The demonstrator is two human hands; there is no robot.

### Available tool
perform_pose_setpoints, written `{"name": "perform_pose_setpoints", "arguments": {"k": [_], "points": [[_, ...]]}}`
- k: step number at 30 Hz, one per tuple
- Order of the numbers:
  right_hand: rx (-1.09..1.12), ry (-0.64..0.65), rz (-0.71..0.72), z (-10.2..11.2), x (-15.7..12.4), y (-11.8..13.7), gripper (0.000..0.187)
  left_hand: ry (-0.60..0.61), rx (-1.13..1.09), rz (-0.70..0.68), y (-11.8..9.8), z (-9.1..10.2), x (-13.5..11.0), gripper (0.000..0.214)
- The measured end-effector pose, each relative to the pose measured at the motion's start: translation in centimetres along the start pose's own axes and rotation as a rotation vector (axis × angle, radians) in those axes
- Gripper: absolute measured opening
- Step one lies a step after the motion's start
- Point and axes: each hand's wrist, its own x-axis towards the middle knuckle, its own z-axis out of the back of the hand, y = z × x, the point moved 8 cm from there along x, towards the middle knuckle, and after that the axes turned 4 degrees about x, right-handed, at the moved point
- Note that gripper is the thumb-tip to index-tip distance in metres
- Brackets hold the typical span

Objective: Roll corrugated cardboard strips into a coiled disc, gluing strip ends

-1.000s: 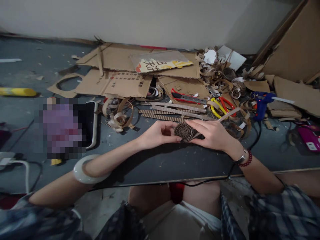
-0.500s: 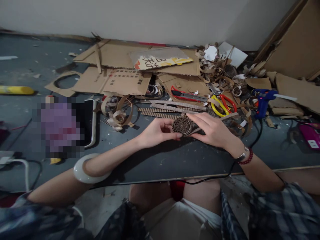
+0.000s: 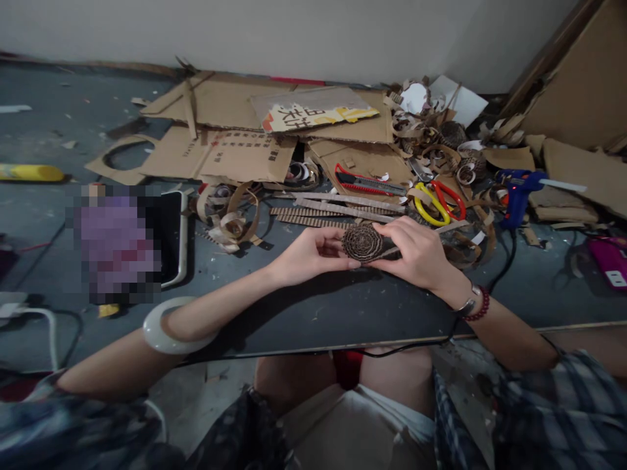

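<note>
The cardboard coil (image 3: 362, 243), a tightly wound corrugated spiral, is held near the front edge of the grey table (image 3: 294, 320), spiral face toward the wearer. Clock positions are read from the coil, with 12 o'clock toward the wall.

Left hand (image 3: 313, 253), at 9 o'clock: fingers curled and partly open, gripping the coil's side; thumb along the lower rim. Right hand (image 3: 416, 251), at 3 o'clock: fingers over the upper rim, thumb below, parted by the coil's thickness and gripping it.

Adjacent items: corrugated strips (image 3: 304, 220) at 10 o'clock; utility knife (image 3: 369, 183) at 12; scissors (image 3: 433, 187) at 2; blue glue gun (image 3: 517, 199) between 2 and 3.
</note>
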Motion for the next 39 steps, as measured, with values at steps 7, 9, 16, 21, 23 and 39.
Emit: {"name": "perform_pose_setpoints", "arguments": {"k": [7, 9, 16, 21, 23, 39], "points": [[-0.033, 0.048, -0.058, -0.4, -0.1, 0.0, 0.051, -0.037, -0.013, -0.058, -0.4, 0.5, 0.0, 0.044], [-0.040, 0.089, -0.073, -0.5, -0.1, -0.2, 0.056, -0.007, 0.017, -0.053, -0.3, 0.6, 0.0, 0.045], [-0.020, 0.185, 0.016, -0.8, 0.0, 0.2, 0.066, 0.123, 0.091, -0.037, -0.4, -0.4, -0.4, 0.044], [-0.030, -0.023, 0.007, 0.4, 0.1, 0.3, 0.059, -0.019, 0.017, -0.027, -0.4, 0.1, -0.4, 0.058], [-0.029, -0.068, -0.014, 0.5, 0.1, 0.3, 0.056, -0.015, -0.001, -0.028, -0.4, -0.2, -0.4, 0.054], [-0.005, 0.250, 0.099, -0.9, 0.0, 0.1, 0.064, 0.101, 0.075, -0.005, -0.1, -0.6, -0.4, 0.041]]}}
